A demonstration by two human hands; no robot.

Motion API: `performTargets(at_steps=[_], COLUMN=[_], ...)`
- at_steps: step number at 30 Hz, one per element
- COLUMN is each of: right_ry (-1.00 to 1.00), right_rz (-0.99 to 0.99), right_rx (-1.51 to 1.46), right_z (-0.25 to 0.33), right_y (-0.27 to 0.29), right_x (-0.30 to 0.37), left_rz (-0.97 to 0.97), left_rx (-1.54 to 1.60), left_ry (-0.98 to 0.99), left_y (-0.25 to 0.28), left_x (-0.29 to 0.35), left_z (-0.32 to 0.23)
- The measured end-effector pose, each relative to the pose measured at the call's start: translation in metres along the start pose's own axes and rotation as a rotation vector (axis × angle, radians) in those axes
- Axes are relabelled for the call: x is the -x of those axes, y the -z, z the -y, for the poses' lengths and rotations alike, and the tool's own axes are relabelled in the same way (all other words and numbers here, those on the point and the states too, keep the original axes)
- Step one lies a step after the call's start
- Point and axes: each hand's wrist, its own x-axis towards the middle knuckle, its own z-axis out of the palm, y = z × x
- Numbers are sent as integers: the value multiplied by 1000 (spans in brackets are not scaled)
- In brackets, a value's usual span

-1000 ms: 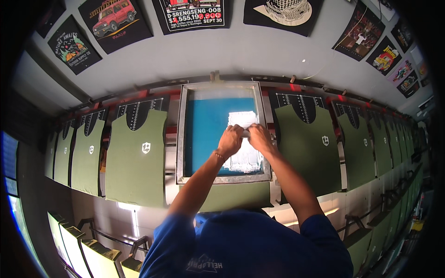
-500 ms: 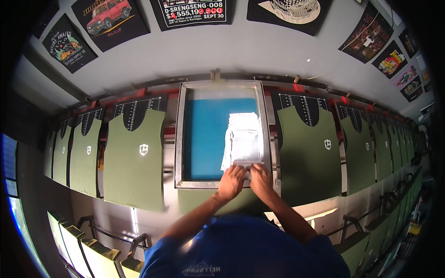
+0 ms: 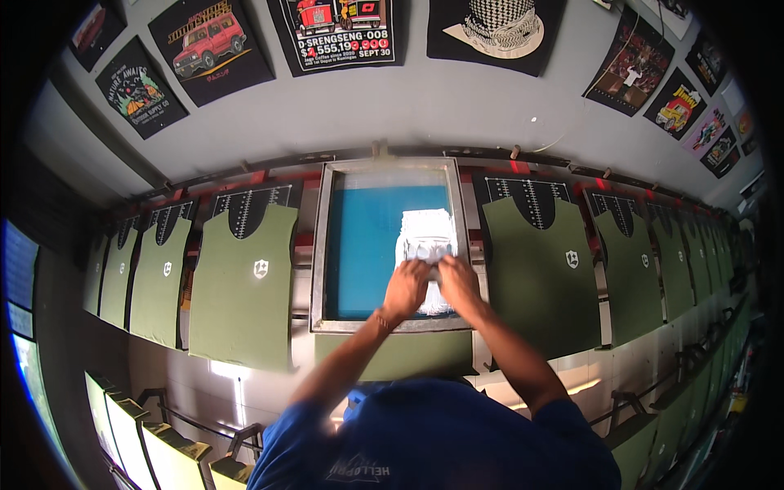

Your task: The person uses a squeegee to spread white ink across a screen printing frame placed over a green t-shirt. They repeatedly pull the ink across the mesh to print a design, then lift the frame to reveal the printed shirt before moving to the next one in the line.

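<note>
Side by side, my left hand [image 3: 407,286] and my right hand [image 3: 457,282] are closed on a squeegee [image 3: 434,264], mostly hidden beneath my fingers. It rests on the blue mesh [image 3: 365,253] of a metal-framed printing screen [image 3: 321,245]. White ink [image 3: 426,222] covers the right part of the mesh, beyond the squeegee and in streaks on its near side. Under the screen's near edge shows an olive-green shirt piece [image 3: 394,349].
Printed olive shirt pieces lie on boards in a row, one to the left [image 3: 245,302] and one to the right [image 3: 539,294] of the screen. A rail [image 3: 563,166] runs behind, below a grey wall hung with printed posters [image 3: 208,49]. Another rack [image 3: 175,453] stands at the lower left.
Both hands have moved away from me with the squeegee, from the screen's near edge up into the inked area. The view has shifted slightly.
</note>
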Motion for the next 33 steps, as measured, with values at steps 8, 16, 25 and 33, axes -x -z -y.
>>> performTargets(at_steps=[8, 16, 25, 33], right_ry=[96, 210, -748, -884], right_rz=[107, 178, -49, -260], right_rx=[-21, -164, -563, -543], right_z=[38, 26, -70, -50], right_y=[9, 16, -69, -60], right_x=[103, 115, 120, 107], left_rz=[166, 5, 3, -263], left_rx=[-115, -207, -133, 158], left_ry=[106, 278, 880, 753], left_y=[-4, 28, 101, 63], left_x=[104, 120, 181, 207], left_z=[-55, -12, 160, 188])
